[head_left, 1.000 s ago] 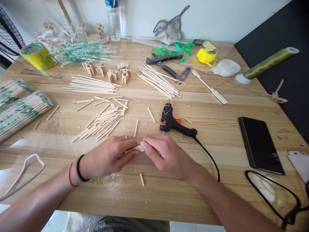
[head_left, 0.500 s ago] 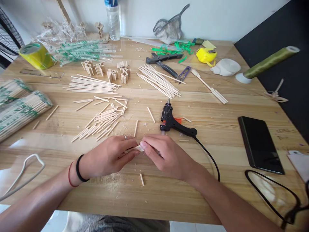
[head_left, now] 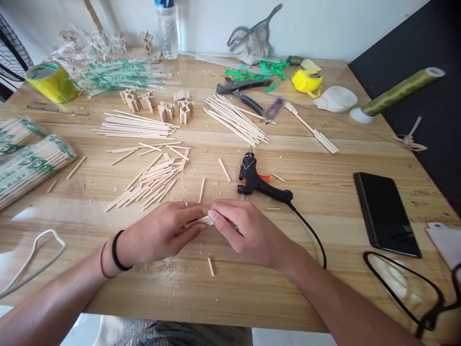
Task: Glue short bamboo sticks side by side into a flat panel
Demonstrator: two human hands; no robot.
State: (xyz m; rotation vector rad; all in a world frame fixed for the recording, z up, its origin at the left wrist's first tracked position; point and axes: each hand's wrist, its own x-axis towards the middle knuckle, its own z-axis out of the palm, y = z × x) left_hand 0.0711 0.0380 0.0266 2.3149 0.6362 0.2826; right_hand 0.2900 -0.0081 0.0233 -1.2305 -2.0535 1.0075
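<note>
Near the table's front, my left hand [head_left: 169, 229] pinches a small bunch of wooden sticks [head_left: 199, 222] between thumb and fingers. My right hand [head_left: 248, 230] closes on the right end of the same bunch, its fingertips touching those of my left. Part of the bunch is hidden by the fingers. Beyond my hands lies a heap of short cut sticks [head_left: 154, 182]. A black glue gun [head_left: 257, 180] rests on its side past my right hand, nozzle pointing away. One short stick [head_left: 211, 266] lies just in front of my hands.
Farther back are long sticks [head_left: 236, 120], glued stick pieces [head_left: 166, 111], pliers [head_left: 248, 86] and a glued stick assembly [head_left: 312, 127]. Bagged sticks [head_left: 32, 166] lie left. A phone [head_left: 387, 214] and black cable [head_left: 403, 288] are at right. A water bottle [head_left: 168, 31] stands behind.
The whole view has shifted very slightly. Both hands keep the same hold on the bunch of sticks.
</note>
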